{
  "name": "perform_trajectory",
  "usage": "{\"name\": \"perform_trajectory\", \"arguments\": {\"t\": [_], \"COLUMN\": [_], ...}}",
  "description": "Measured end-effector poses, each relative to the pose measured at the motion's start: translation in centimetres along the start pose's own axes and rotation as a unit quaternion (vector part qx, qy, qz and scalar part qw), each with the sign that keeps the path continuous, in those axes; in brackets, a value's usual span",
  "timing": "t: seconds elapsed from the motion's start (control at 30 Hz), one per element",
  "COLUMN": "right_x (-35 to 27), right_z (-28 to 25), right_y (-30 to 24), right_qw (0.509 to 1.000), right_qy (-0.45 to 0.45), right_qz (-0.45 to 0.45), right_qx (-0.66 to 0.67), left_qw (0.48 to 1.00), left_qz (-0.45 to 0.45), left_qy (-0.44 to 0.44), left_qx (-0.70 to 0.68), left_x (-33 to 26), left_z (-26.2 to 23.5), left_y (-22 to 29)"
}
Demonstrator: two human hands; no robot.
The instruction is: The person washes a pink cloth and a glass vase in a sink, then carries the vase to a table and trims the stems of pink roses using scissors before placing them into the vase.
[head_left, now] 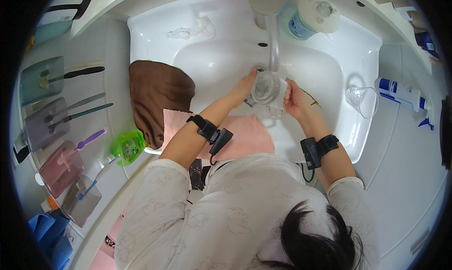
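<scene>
In the basin of the white sink, a clear glass mug is held below the tap spout. My left hand grips its left side, thumb up near the rim. On the other side my right hand is closed with bent fingers, at a small white piece beside the mug; I cannot make out what that piece is. A clear handle-like part shows below the mug. Whether water is running is hard to see.
A brown cloth and a pink cloth hang over the sink's front left edge. A drinking glass stands at the right rim. A pump bottle is beside the tap. A green bottle and a spray bottle flank the sink.
</scene>
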State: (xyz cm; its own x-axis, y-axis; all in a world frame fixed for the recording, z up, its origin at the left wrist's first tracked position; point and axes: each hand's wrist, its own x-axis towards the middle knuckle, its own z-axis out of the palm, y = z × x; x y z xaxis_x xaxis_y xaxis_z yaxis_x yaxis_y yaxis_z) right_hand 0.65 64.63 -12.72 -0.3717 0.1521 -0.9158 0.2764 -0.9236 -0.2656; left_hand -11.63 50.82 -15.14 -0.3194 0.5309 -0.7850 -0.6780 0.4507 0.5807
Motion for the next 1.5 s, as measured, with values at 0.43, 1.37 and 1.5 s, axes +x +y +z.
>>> {"name": "perform_trajectory", "arguments": {"t": [0.43, 1.37, 1.5], "right_x": [1.8, 0.4, 0.2], "right_z": [-4.3, -4.0, -3.7], "right_y": [0.9, 0.1, 0.5], "right_qw": [0.971, 0.976, 0.985], "right_qy": [-0.152, -0.098, -0.015], "right_qz": [0.084, 0.107, 0.096], "right_qx": [0.167, 0.165, 0.144], "left_qw": [0.957, 0.898, 0.916], "left_qz": [-0.051, 0.352, 0.32], "left_qy": [-0.052, -0.102, -0.101], "left_qx": [-0.282, 0.241, 0.219], "left_x": [-2.0, -4.1, -3.9], "left_z": [-3.1, -0.3, -0.2], "left_y": [0.3, 0.1, 0.0]}}
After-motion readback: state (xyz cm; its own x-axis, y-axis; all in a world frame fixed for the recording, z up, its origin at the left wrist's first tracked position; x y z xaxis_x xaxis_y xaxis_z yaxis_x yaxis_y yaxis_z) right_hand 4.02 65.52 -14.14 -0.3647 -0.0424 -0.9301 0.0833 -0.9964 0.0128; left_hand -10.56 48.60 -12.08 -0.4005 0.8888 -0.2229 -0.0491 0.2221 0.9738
